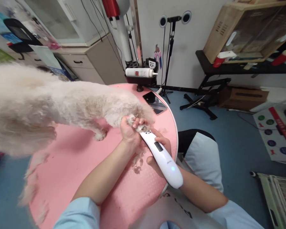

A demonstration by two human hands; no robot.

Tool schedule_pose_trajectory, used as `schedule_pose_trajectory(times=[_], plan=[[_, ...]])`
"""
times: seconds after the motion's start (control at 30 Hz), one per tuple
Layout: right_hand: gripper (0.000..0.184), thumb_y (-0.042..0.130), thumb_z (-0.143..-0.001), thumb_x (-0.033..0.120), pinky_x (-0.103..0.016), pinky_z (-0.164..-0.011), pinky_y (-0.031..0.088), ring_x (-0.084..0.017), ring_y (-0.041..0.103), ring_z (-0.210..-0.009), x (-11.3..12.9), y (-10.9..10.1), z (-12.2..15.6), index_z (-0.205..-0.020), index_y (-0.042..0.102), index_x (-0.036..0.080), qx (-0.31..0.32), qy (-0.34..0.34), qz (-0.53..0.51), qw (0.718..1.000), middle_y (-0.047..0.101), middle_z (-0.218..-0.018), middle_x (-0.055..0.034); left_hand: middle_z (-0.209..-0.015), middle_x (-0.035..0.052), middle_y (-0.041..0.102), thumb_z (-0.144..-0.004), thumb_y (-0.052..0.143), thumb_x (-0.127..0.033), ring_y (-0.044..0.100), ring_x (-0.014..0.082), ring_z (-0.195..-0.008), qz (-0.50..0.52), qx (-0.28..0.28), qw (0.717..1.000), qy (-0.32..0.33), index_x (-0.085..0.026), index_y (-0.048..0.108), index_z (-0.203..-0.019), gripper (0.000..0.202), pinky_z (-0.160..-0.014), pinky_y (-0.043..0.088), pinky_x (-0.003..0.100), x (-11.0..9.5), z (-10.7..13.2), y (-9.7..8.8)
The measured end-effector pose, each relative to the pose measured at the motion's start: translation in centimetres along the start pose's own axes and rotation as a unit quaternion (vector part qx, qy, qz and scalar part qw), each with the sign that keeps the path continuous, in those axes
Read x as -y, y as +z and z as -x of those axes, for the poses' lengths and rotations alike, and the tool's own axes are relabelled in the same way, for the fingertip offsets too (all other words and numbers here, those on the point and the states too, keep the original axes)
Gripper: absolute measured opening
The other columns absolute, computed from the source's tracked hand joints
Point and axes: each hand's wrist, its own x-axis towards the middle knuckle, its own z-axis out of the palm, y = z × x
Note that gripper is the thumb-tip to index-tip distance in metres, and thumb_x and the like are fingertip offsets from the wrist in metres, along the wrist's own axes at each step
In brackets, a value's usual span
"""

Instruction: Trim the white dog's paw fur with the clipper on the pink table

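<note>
A white, partly trimmed dog (pixel 90 98) stands on a round pink table (pixel 85 178), its body reaching in from the left. My left hand (pixel 131 130) is closed around one of its paws (pixel 141 127), near the table's right side. In my right hand (pixel 160 152) lies a white hair clipper (pixel 162 156) with a lit blue light, its head up against the paw. The exact contact of the blade with the fur is hidden. Loose tufts of cut hair (pixel 137 168) lie on the table below my hands.
A phone (pixel 155 102) lies at the table's back edge. Behind it, a white nozzle bottle (pixel 140 72) rests on a black holder, with pink nail clippers (pixel 158 56) hanging alongside. More cut fur (pixel 30 189) lies along the left rim. A black light stand (pixel 171 47) rises behind.
</note>
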Motion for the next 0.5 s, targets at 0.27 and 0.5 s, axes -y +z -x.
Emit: schedule_pose_trajectory(times=[0.27, 0.5], plan=[[0.083, 0.073, -0.055, 0.076, -0.052, -0.107, 0.043, -0.033, 0.049, -0.131, -0.8, -0.6, -0.4, -0.119, 0.039, 0.034, -0.023, -0.038, -0.028, 0.999, 0.043, -0.145, -0.0097, -0.037, -0.0066, 0.023, -0.073, 0.044, -0.03, 0.042, 0.0107, -0.04, -0.01, -0.001, 1.0, -0.01, -0.022, 0.025, -0.052, 0.03, -0.056, 0.049, 0.026, -0.3, -0.3, -0.3], [0.051, 0.07, -0.07, 0.067, -0.03, -0.059, 0.051, -0.01, 0.055, -0.057, -0.2, -2.1, -0.8, -0.101, 0.053, 0.03, -0.085, 0.051, -0.125, 0.987, 0.063, -0.117, -0.005, -0.033, -0.0069, 0.023, -0.075, 0.042, -0.025, 0.036, 0.0096, -0.037, -0.035, -0.009, 0.999, -0.004, -0.021, 0.026, -0.049, 0.031, -0.056, 0.049, 0.026, -0.5, -0.5, -0.2]])
